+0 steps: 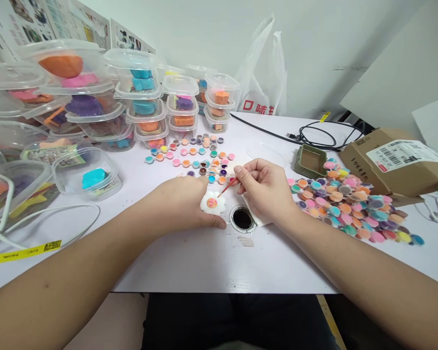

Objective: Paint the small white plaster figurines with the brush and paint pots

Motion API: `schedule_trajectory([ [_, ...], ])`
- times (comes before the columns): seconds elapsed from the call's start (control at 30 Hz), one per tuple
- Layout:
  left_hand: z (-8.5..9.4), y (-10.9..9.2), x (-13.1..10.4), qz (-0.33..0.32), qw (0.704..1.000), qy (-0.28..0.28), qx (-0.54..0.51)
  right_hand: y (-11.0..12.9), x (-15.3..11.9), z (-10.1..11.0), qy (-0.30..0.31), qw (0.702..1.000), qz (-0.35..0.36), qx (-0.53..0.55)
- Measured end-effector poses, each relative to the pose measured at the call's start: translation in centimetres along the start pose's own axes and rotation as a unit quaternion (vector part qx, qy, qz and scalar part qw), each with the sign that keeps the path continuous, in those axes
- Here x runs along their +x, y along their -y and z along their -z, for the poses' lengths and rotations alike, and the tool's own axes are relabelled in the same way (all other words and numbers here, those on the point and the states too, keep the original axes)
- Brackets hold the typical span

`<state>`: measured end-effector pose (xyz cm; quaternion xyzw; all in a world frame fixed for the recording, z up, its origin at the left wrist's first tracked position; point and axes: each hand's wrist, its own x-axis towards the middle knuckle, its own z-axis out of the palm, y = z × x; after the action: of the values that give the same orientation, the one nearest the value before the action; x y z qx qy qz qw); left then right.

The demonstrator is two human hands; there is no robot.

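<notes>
A white flower-shaped piece [212, 203] with a pink and orange centre is held between the thumb and fingers of my left hand [184, 204]. My right hand [264, 187] pinches a thin red brush [228, 186], its tip at the upper right part of the flower. Behind both hands lie strips of small paint pots [191, 151] in many colours, some with dark paint showing. A round hole with a metal rim [243, 219] is in the table just right of the flower. Part of a pale sheet shows under my right hand.
Stacked clear tubs [142, 107] with coloured shapes fill the back left. To the right are a heap of paint pots [350, 204], a green square container [310, 161] and a cardboard box [390, 160]. Black cable [314, 136] and a white plastic bag [263, 73] are at the back.
</notes>
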<state>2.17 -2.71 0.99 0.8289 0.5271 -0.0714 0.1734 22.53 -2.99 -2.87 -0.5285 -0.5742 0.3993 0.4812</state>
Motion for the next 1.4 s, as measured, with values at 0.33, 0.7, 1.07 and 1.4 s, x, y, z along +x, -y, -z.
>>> schedule_trajectory([
  [0.33,0.6,0.7,-0.9,0.016,0.999,0.027,-0.037,-1.0,-0.1,-0.4,0.032,0.993,-0.05,0.098],
  [0.7,1.4,1.1,-0.8,-0.118,0.988,0.058,-0.078,-1.2,-0.1,-0.3,0.044,0.988,-0.077,0.128],
  [1.07,0.9,0.1,0.0,-0.013,0.997,0.035,-0.07,-0.6,-0.3,-0.4,0.042,0.99,-0.052,0.124],
  [1.4,0.4,0.2,-0.1,-0.017,0.997,0.007,-0.08,-0.1,-0.5,-1.0,0.059,0.993,-0.052,0.082],
])
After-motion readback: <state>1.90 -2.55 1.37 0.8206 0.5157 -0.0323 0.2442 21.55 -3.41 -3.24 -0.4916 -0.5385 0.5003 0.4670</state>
